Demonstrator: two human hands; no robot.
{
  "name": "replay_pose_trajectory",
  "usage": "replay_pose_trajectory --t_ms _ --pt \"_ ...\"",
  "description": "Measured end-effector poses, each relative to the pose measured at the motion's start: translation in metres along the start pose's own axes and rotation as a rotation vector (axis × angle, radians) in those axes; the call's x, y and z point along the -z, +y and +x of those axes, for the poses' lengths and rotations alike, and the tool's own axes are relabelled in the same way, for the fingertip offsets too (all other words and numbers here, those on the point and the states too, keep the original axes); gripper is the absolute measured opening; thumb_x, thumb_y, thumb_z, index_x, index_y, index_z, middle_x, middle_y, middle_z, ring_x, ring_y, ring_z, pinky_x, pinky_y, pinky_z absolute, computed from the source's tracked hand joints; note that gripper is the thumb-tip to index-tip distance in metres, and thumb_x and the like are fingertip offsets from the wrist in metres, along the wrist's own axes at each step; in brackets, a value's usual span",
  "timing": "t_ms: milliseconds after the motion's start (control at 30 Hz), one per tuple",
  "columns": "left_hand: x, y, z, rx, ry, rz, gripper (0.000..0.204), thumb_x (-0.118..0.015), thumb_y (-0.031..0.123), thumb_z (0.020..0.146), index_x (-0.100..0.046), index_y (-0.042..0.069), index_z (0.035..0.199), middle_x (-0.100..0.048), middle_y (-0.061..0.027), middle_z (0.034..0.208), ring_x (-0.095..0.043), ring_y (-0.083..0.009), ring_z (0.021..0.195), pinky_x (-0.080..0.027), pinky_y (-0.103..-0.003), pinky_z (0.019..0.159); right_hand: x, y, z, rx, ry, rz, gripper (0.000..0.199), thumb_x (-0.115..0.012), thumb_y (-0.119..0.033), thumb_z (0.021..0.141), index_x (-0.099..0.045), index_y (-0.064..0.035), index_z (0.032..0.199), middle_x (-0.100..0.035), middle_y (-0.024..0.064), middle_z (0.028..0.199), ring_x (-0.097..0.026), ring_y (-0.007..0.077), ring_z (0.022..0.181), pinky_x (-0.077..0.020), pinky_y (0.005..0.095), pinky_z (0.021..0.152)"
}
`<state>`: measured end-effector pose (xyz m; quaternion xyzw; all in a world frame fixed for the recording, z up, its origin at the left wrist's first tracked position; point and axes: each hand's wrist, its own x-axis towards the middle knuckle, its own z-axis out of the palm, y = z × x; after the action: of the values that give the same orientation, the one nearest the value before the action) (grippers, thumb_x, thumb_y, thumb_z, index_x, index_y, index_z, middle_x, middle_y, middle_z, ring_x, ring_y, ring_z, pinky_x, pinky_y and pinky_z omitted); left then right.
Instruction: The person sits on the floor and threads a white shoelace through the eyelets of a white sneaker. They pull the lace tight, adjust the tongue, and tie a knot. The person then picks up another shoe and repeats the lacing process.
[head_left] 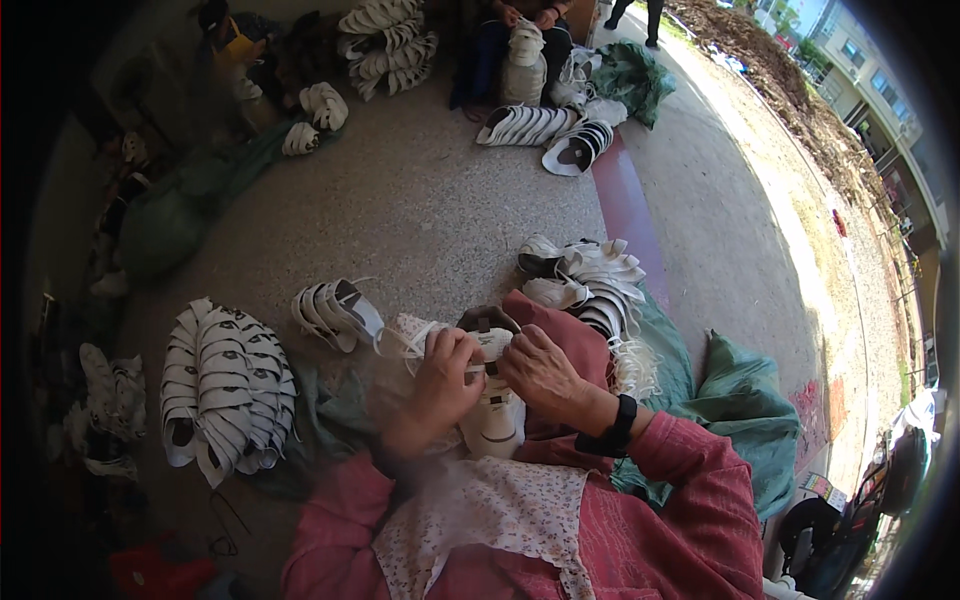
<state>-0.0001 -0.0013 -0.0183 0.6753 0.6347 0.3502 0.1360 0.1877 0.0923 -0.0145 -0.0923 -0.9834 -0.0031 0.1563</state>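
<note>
A white shoe upper [492,400] sits on the person's lap, its long axis running near-vertical in the picture, one end toward the body and the dark-trimmed opening pointing away toward the floor. Both hands are closed on it at its far end: the left hand [445,385] grips the left side with fingers curled around a white lace [400,340] that trails off to the left, and the right hand [545,372], a black watch [615,428] on its wrist, pinches the top edge from the right. The two hands almost touch over the upper.

Just beyond the hands, on the grey floor [440,210], lie four separate groups of white uppers within reach: a small nested row [335,312] to the left, a large fanned stack [225,395] farther left, a loose pile [590,280] to the right partly resting on green cloth [740,400], and a few scattered ones [105,395] at the far left edge. The exact number in each cannot be counted.

Well apart, at the top, another seated person [525,30] holds a bundle of uppers, with two more rows [550,130] laid out on the floor in front of them and further heaps [385,40] to the left.
</note>
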Motion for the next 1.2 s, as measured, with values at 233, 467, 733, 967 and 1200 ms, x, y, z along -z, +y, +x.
replay_pose_trajectory --t_ms 233,467,733,967,1200 --pt "0.004 0.008 -0.003 -0.062 0.032 0.105 0.021 -0.076 0.005 0.072 -0.063 0.008 0.088 -0.056 -0.008 0.102 -0.056 -0.0303 0.1 -0.05 -0.042 0.083 -0.003 -0.001 0.001 -0.069 -0.021 0.018 0.02 -0.061 -0.016 0.077 -0.058 -0.0066 0.094 -0.055 0.0073 0.097 -0.052 0.0239 0.101 -0.0384 0.0389 0.098" --pt "0.015 0.006 0.0 -0.248 -0.123 0.281 0.01 -0.074 0.016 0.079 -0.066 0.012 0.085 -0.061 -0.0042 0.078 -0.063 -0.0268 0.082 -0.053 -0.042 0.066 -0.006 0.009 0.001 -0.194 -0.055 0.325 0.011 -0.063 -0.014 0.085 -0.062 -0.0106 0.095 -0.056 0.006 0.104 -0.052 0.0254 0.107 -0.0396 0.0406 0.094" --pt "0.01 -0.015 0.025 0.352 -0.399 -0.09 0.014 -0.069 0.02 0.085 -0.073 0.006 0.088 -0.071 -0.0078 0.076 -0.066 -0.0198 0.068 -0.051 -0.033 0.064 -0.021 0.015 0.001 -0.381 -0.106 0.464 0.004 -0.064 -0.013 0.091 -0.063 -0.0103 0.092 -0.056 0.0071 0.11 -0.053 0.029 0.106 -0.041 0.04 0.091" --pt "0.055 -0.072 0.004 0.501 -0.166 -0.216 0.011 -0.075 0.016 0.085 -0.071 0.005 0.085 -0.067 -0.0022 0.082 -0.061 -0.0141 0.08 -0.046 -0.028 0.076 -0.043 0.016 -0.008 -0.438 0.299 0.901 0.018 -0.064 -0.002 0.088 -0.059 -0.0069 0.104 -0.06 0.0082 0.111 -0.062 0.0262 0.096 -0.048 0.0363 0.081" --pt "0.045 -0.027 -0.032 0.008 -0.13 0.059 0.021 -0.075 0.024 0.084 -0.066 0.008 0.096 -0.06 -0.0061 0.094 -0.057 -0.0281 0.1 -0.041 -0.042 0.09 -0.049 0.023 -0.009 -0.775 0.264 1.366 0.026 -0.062 -0.003 0.092 -0.061 -0.0012 0.119 -0.063 0.0102 0.112 -0.063 0.0242 0.098 -0.0503 0.031 0.086"
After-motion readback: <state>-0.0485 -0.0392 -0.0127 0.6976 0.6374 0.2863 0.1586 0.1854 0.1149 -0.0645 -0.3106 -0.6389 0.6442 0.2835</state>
